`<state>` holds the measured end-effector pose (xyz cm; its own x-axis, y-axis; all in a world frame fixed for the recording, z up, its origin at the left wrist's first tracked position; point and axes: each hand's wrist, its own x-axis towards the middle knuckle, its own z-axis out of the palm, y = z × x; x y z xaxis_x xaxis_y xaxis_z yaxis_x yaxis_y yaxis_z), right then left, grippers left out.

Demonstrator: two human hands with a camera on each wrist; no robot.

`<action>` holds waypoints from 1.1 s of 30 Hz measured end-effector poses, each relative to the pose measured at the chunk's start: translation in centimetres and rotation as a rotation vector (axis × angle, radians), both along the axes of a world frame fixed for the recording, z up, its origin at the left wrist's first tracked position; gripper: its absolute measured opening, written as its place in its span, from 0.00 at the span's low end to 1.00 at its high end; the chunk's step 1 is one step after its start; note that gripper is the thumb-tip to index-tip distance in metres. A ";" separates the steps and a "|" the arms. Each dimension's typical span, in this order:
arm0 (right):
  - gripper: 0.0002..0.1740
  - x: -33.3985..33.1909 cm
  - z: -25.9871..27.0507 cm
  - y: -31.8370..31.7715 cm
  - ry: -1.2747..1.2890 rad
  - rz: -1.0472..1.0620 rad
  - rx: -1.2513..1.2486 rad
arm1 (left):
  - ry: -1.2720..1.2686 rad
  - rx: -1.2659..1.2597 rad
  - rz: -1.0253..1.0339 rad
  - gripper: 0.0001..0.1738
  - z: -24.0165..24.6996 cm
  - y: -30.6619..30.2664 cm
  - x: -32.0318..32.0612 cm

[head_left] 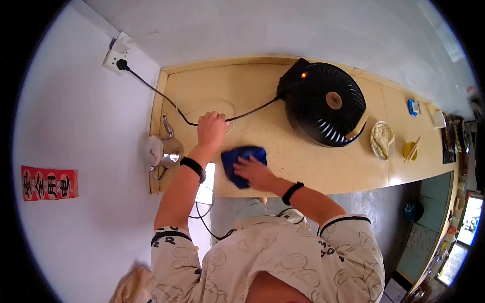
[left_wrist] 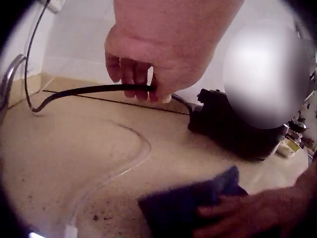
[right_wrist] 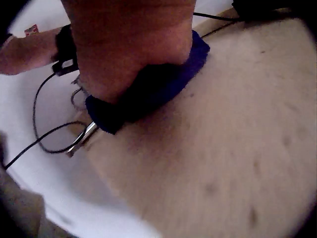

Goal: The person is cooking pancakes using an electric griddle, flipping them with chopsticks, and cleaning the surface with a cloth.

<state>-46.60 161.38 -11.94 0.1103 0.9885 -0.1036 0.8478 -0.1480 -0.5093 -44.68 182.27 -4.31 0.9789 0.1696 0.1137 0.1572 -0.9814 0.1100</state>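
- Head view: left hand (head_left: 212, 129) is at the back-left of the desk (head_left: 313, 166). Its grip is curled round the black cable (head_left: 252, 108).
- The black cable runs from the wall socket (head_left: 117, 60), through the left hand, to the black round appliance (head_left: 326, 103). An orange light shows on the appliance top.
- Right hand (head_left: 254, 171) lies flat on the blue cloth (head_left: 242, 156), fingers spread. The cloth is on the desk near the front edge, just right of the left forearm.
- Metal kettle (head_left: 161, 151) stands at the desk's left end, near the left wrist.
- Left wrist view: fingers of the left hand (left_wrist: 148, 59) pinch the black cable (left_wrist: 89, 90) and hold it clear of the desk surface (left_wrist: 59, 148).
- Black round appliance (left_wrist: 233, 129) sits behind on the right. Blue cloth (left_wrist: 183, 210) is at the lower right under the right hand (left_wrist: 247, 213), fingers straight.
- Right wrist view: right hand (right_wrist: 129, 49) presses on the blue cloth (right_wrist: 148, 91), which shows round the palm against the desk (right_wrist: 223, 148). The fingers are hidden here, so the grip cannot be told from this view.
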 end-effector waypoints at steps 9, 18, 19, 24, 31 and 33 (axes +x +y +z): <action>0.35 -0.1 1.2 -22.5 -0.081 -0.671 -0.205 | 0.077 -0.107 -0.046 0.09 -3.0 0.0 -1.5; 0.39 -1.6 0.6 -13.5 -0.138 -0.217 -0.138 | 0.219 -0.197 -0.053 0.11 -2.5 1.3 -4.2; 0.40 -1.4 1.2 -10.8 -0.151 -0.076 -0.129 | 0.166 -0.243 -0.043 0.11 -3.0 1.1 -4.5; 0.35 0.9 1.1 -0.6 -0.145 -0.075 -0.110 | -0.209 -0.401 -0.014 0.11 -0.5 -0.6 -3.7; 0.36 10.0 -2.3 8.7 -0.244 -0.841 -0.115 | -0.332 -0.453 -0.021 0.11 2.6 -1.6 -1.3; 0.34 12.7 -2.8 10.9 -0.269 -1.024 -0.081 | -0.316 -0.434 -0.020 0.11 3.1 -1.6 -1.0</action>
<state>-33.89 172.23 -14.77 0.9154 0.4024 -0.0131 0.3830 -0.8802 -0.2801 -45.63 180.66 -1.18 0.9120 0.2481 0.3266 0.0325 -0.8375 0.5455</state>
